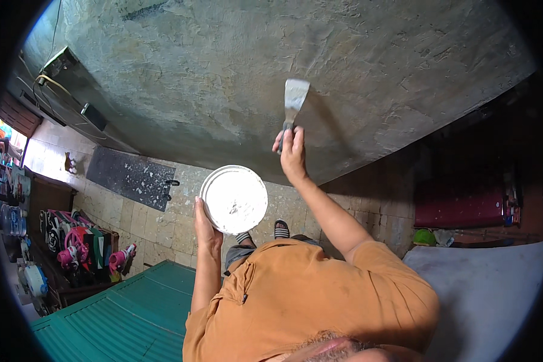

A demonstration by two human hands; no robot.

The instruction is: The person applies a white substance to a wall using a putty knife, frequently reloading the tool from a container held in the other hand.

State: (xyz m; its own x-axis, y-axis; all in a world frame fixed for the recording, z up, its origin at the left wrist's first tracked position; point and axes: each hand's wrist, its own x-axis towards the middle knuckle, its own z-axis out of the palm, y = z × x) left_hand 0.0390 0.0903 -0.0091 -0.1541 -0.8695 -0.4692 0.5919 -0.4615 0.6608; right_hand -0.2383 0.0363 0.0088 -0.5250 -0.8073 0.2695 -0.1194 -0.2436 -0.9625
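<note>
My left hand point(207, 228) grips the side of a round white tub point(233, 199), held at waist height above the floor. White paste with some lumps lies inside it. Up and to the right, my right hand point(292, 154) is wrapped round the dark handle of a putty knife point(296, 95). Its wide blade points up toward the wall and carries white residue. Behind the blade, the grey-green wall point(223, 78) is rough with ridges and brownish patches. I cannot tell whether the blade touches it; a shadow falls beside it.
A dark, white-spattered mat point(133, 175) lies on the tiled floor at left. Cables hang by a wall box point(93, 117). Pink roller skates point(75, 248) sit on cluttered furniture. A green slatted panel point(120, 314) is at lower left, a pale covered surface point(482, 289) at right.
</note>
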